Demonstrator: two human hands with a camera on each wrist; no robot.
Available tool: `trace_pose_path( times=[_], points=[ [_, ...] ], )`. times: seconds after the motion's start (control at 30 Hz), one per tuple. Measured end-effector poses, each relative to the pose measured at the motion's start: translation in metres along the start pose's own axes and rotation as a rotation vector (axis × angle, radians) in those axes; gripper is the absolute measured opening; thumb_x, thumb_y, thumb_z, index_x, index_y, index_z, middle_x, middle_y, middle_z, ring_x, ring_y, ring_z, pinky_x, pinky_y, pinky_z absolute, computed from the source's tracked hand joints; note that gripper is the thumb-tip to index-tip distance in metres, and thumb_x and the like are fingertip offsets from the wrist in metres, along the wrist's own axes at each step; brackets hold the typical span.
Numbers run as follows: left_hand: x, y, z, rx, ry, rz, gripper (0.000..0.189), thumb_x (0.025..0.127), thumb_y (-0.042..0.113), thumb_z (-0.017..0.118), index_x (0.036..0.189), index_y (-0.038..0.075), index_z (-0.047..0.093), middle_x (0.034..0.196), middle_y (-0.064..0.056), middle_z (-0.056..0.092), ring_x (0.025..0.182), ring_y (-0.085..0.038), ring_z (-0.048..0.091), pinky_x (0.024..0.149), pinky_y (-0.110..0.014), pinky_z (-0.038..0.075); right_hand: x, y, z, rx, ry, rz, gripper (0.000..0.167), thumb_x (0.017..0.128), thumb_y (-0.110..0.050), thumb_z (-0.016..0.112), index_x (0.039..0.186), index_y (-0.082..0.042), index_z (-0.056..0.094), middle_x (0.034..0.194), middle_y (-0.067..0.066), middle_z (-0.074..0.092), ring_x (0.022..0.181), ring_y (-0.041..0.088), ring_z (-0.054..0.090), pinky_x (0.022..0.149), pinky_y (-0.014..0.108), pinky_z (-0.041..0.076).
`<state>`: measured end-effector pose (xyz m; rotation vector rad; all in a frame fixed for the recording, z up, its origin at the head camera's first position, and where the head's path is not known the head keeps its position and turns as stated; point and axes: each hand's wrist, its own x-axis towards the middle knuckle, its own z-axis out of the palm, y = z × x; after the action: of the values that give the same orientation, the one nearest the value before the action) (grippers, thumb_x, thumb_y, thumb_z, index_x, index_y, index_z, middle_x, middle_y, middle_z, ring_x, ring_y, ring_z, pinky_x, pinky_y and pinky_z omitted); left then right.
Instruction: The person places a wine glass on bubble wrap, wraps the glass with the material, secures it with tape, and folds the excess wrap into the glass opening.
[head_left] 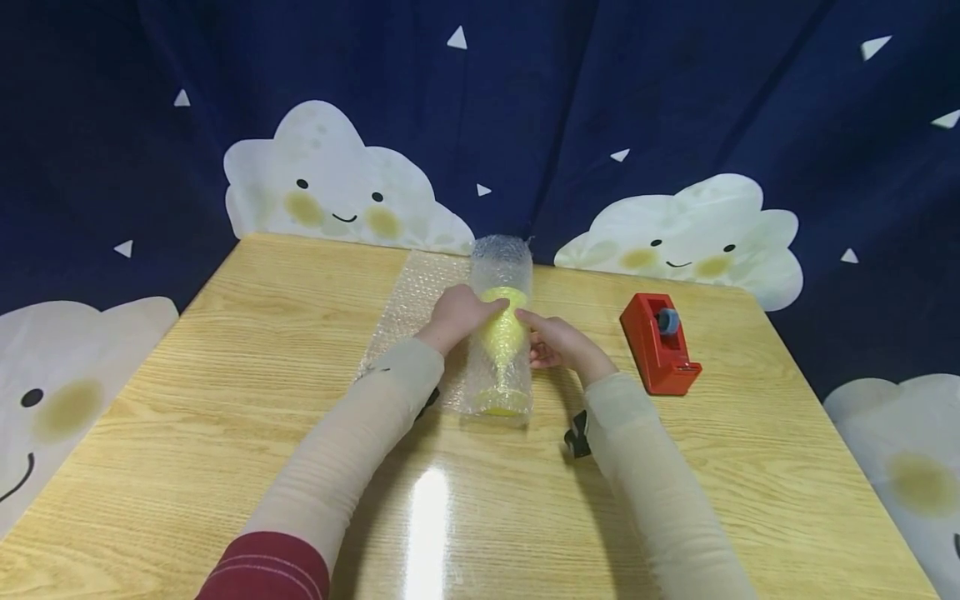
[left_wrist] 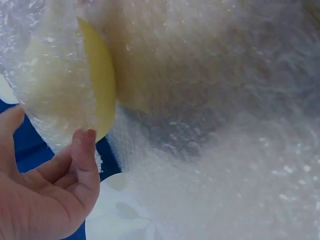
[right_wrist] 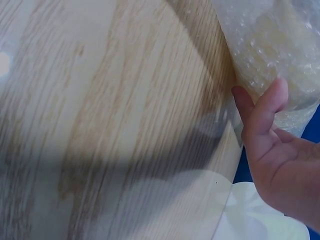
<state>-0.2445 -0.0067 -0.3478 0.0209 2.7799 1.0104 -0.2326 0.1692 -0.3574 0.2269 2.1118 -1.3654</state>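
Observation:
A yellow goblet (head_left: 504, 329) lies wrapped in clear bubble wrap (head_left: 501, 258), its cup toward the back and its foot toward the front. A flat stretch of the wrap spreads out to the left. My left hand (head_left: 461, 317) holds the roll from the left, thumb on top. In the left wrist view, its curled fingertips (left_wrist: 86, 137) touch the wrap near a bare yellow edge. From the right side, my right hand (head_left: 558, 340) grips the roll around the goblet's cup. The right wrist view has the right hand's fingers (right_wrist: 265, 112) bent against the wrap.
A red tape dispenser (head_left: 658, 346) with a small blue-grey roll stands to the right of the right hand. The wooden table (head_left: 300, 333) ends at a dark blue curtain (head_left: 525, 100) printed with clouds behind it.

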Motion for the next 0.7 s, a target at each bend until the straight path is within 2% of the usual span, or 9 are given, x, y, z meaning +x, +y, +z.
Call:
trace_pose_path(
  times=[0.17,0.3,0.47,0.6,0.7],
  points=[
    [-0.001,0.003,-0.002,0.000,-0.026,0.004,0.073,0.082,0.057,0.059,0.120,-0.006,0.054,0.117,-0.018,0.061,0.105,-0.028,0.059,0.091,-0.037,0.048,0.000,0.000,-0.001,0.012,-0.008,-0.003,0.055,0.096,-0.054,0.035,0.111,-0.004,0.052,0.063,-0.004,0.051,0.055,0.005,0.048,0.059,0.021,0.052],
    [-0.002,0.002,-0.005,-0.062,-0.054,-0.022,0.070,0.083,0.053,0.061,0.120,-0.006,0.052,0.113,-0.017,0.060,0.096,-0.026,0.059,0.085,-0.034,0.049,0.002,0.001,-0.001,0.028,-0.017,-0.003,0.057,0.097,-0.054,0.030,0.119,-0.004,0.047,0.071,-0.004,0.050,0.059,0.005,0.047,0.060,0.021,0.051],
    [-0.002,-0.003,-0.009,-0.170,-0.094,-0.055,0.068,0.081,0.050,0.064,0.118,-0.006,0.051,0.107,-0.015,0.059,0.081,-0.022,0.057,0.072,-0.029,0.047,0.003,0.002,-0.001,0.025,-0.015,-0.005,0.055,0.098,-0.051,0.030,0.119,-0.003,0.046,0.074,-0.003,0.048,0.060,0.005,0.047,0.061,0.021,0.050],
    [0.000,-0.008,-0.009,-0.230,-0.130,-0.063,0.066,0.082,0.049,0.064,0.115,-0.007,0.053,0.100,-0.015,0.060,0.077,-0.025,0.059,0.074,-0.032,0.050,0.004,0.002,0.000,0.025,-0.010,-0.003,0.055,0.098,-0.051,0.031,0.121,-0.003,0.046,0.072,-0.004,0.049,0.059,0.005,0.047,0.061,0.021,0.050],
    [0.004,-0.012,-0.008,-0.294,-0.161,-0.084,0.062,0.082,0.047,0.065,0.110,-0.007,0.055,0.089,-0.013,0.060,0.075,-0.029,0.065,0.077,-0.038,0.054,0.004,0.002,0.001,0.022,-0.011,-0.008,0.052,0.098,-0.052,0.032,0.113,-0.005,0.049,0.069,-0.004,0.048,0.058,0.005,0.046,0.061,0.021,0.051]
  ],
)
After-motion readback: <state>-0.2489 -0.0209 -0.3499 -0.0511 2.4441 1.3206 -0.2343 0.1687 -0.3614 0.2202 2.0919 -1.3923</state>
